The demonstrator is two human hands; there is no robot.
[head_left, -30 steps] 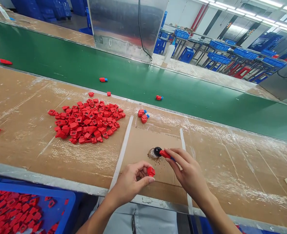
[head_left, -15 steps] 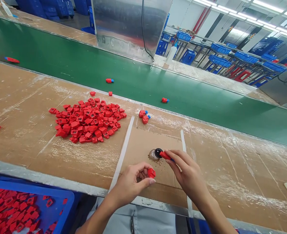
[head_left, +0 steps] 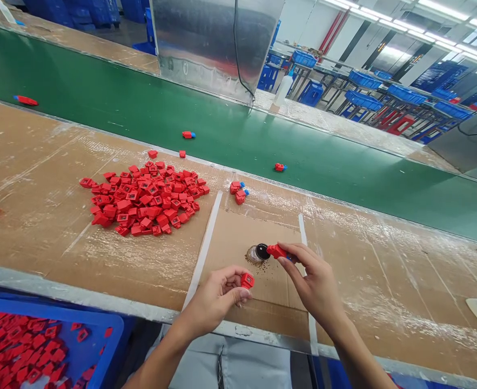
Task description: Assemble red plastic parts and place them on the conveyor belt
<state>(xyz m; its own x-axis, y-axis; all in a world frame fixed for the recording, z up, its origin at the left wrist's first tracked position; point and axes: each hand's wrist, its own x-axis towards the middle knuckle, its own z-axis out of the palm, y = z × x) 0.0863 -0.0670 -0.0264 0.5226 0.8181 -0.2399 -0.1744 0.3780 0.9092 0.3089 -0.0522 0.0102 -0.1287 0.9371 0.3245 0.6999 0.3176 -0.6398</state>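
My left hand [head_left: 217, 298] pinches a small red plastic block [head_left: 247, 280] between thumb and fingers, its square opening facing up toward me. In my right hand [head_left: 309, 278] is a red plastic piece with a blue part [head_left: 276, 250], mostly covered by the fingers. The piece's left tip is at the rim of a small round black dish [head_left: 262, 251]; whether it touches cannot be made out. Brown drips surround the dish on a cardboard sheet [head_left: 230, 237]. Left of the sheet lies a heap of red blocks [head_left: 147, 200].
Two red-and-blue pieces [head_left: 238, 192] rest behind the sheet. A green conveyor belt [head_left: 230, 129] runs across the back, carrying several similar pieces. At lower left stands a blue bin [head_left: 114, 335] of red blocks. A white bottle [head_left: 283, 89] stands beyond the belt.
The pieces on the belt have shifted a little to the right. My right hand has raised its red piece slightly, and my left hand has tilted its block's opening more toward me.
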